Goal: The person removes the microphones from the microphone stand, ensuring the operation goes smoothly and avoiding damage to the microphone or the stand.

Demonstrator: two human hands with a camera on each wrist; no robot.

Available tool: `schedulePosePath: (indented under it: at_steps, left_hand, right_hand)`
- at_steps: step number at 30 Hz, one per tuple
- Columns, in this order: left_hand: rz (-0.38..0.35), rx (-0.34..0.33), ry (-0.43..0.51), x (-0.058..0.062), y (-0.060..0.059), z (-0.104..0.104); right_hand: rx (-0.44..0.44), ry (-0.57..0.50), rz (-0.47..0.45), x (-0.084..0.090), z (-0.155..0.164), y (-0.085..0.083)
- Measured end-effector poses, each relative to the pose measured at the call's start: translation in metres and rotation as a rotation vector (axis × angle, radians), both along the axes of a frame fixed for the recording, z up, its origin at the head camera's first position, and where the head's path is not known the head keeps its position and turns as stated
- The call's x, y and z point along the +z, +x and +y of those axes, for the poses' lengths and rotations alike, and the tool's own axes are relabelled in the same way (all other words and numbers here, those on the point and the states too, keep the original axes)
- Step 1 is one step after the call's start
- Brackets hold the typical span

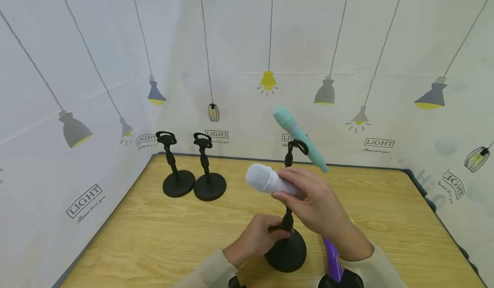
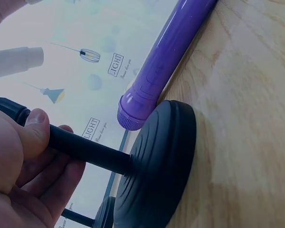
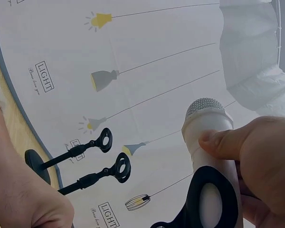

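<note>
Head view: right hand (image 1: 316,202) fingers wrap the white microphone (image 1: 266,179); left hand (image 1: 254,236) fingers grip the stand (image 1: 286,245).

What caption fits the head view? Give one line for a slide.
Left hand grips a black stand while right hand holds a white microphone above it.

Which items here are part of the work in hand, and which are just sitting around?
In hand:
- white microphone with mesh head, gripped by right hand
- black round-based mic stand, its post gripped by left hand

Lying about:
- teal microphone in a rear stand's clip
- two empty black stands
- purple microphone on the wooden table
</note>
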State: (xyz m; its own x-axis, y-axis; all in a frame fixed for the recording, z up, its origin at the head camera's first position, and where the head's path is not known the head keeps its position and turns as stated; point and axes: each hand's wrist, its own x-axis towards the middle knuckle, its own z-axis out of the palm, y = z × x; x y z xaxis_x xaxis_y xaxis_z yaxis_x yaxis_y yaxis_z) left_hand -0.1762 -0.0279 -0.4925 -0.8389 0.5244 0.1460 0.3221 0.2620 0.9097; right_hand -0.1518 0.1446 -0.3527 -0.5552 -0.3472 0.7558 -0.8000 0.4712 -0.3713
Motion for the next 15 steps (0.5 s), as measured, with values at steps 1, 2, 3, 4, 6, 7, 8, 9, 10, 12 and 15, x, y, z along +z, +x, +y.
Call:
schedulePosePath:
  at_steps: [1, 2, 3, 4, 6, 7, 8, 9, 10, 12, 15]
  left_hand:
    - [0.008, -0.003, -0.003, 0.000, 0.000, 0.000]
    - [0.016, -0.008, -0.006, 0.001, -0.001, 0.000]
    - [0.024, -0.011, -0.008, 0.001, -0.002, 0.000]
    - [0.033, -0.016, -0.009, 0.000, -0.002, 0.000]
    - [0.046, -0.027, -0.003, 0.000, -0.003, 0.000]
    - [0.050, -0.031, 0.000, 0.000, -0.003, 0.000]
    - [0.052, -0.034, 0.001, -0.001, -0.004, 0.000]
    - [0.052, -0.037, 0.006, -0.001, -0.004, 0.000]
    - [0.055, -0.041, 0.009, -0.001, -0.004, 0.000]
    - [0.058, -0.045, 0.013, -0.001, -0.004, 0.000]
    - [0.069, -0.049, 0.013, 0.000, -0.004, -0.001]
  right_hand:
    - [-0.005, 0.002, 0.008, 0.001, 0.000, 0.000]
    - [-0.010, 0.005, 0.015, 0.002, -0.001, 0.000]
    - [-0.015, 0.009, 0.021, 0.002, -0.001, 0.000]
    - [-0.020, 0.013, 0.026, 0.003, -0.001, -0.001]
    - [-0.023, 0.020, 0.029, 0.005, -0.003, -0.001]
    - [-0.022, 0.025, 0.028, 0.006, -0.003, -0.001]
    - [-0.020, 0.028, 0.028, 0.007, -0.004, -0.001]
    - [-0.016, 0.031, 0.027, 0.008, -0.006, -0.001]
    - [-0.013, 0.034, 0.025, 0.009, -0.007, -0.001]
    - [-0.001, 0.038, 0.022, 0.012, -0.010, -0.002]
    - [0.018, 0.041, 0.010, 0.016, -0.015, -0.004]
